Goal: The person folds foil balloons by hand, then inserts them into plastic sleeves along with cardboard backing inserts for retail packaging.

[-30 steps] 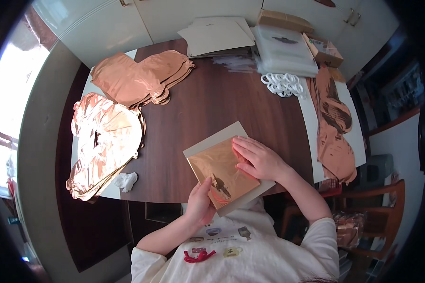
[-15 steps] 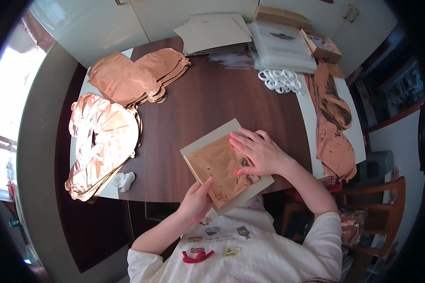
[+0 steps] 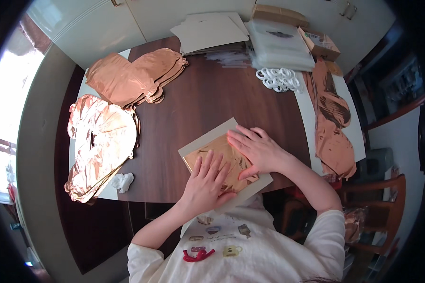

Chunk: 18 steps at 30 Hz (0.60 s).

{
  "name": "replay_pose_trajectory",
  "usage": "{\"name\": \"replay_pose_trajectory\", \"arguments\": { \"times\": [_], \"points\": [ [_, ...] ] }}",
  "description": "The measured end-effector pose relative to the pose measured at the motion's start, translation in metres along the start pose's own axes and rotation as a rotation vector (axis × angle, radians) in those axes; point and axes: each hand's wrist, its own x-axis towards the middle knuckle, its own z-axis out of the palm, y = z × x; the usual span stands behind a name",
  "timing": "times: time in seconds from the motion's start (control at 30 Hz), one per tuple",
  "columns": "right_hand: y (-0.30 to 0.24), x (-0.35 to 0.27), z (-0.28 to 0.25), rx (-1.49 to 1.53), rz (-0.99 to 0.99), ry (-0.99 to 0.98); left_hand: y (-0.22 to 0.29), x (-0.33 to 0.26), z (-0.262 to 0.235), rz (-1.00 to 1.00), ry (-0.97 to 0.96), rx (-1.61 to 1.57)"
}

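Note:
A folded sheet of shiny copper-coloured foil [image 3: 207, 152] lies on a pale grey card [image 3: 264, 182] at the table's near edge. Flat across the foil's left part rests my left hand [image 3: 205, 181], its fingers spread. My right hand [image 3: 255, 150] presses on the right part, fingers stretched toward the far corner and thumb apart. Much of the foil is hidden under both hands. The card's pale margin shows around the foil, and one corner reaches over my lap.
Copper foil balloons [image 3: 137, 78] and a brighter foil stack [image 3: 101, 141] lie on the left, by a crumpled white tissue [image 3: 122, 182]. Farther back are grey cards [image 3: 212, 33], clear plastic bags [image 3: 281, 45] and white rings [image 3: 278, 79]. More foil [image 3: 333, 118] lies right.
My left hand has moved from gripping the card's near-left edge to lying flat on the foil. My right hand stays nearly in place on the foil.

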Motion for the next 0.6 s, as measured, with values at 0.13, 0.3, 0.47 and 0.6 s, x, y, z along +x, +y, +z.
{"name": "replay_pose_trajectory", "arguments": {
  "times": [0.13,0.3,0.47,0.6],
  "points": [
    [0.002,-0.001,-0.006,-0.037,-0.032,-0.025,-0.008,0.001,0.003,-0.002,-0.019,0.067],
    [0.007,0.001,-0.019,-0.102,-0.086,-0.097,-0.012,-0.001,0.005,-0.01,-0.043,0.088],
    [0.004,0.003,-0.027,-0.11,-0.068,-0.203,-0.02,-0.005,0.005,-0.073,-0.023,0.066],
    [0.005,0.003,-0.023,-0.123,-0.073,-0.21,-0.026,-0.01,-0.001,-0.113,-0.068,0.079]
  ]
}}
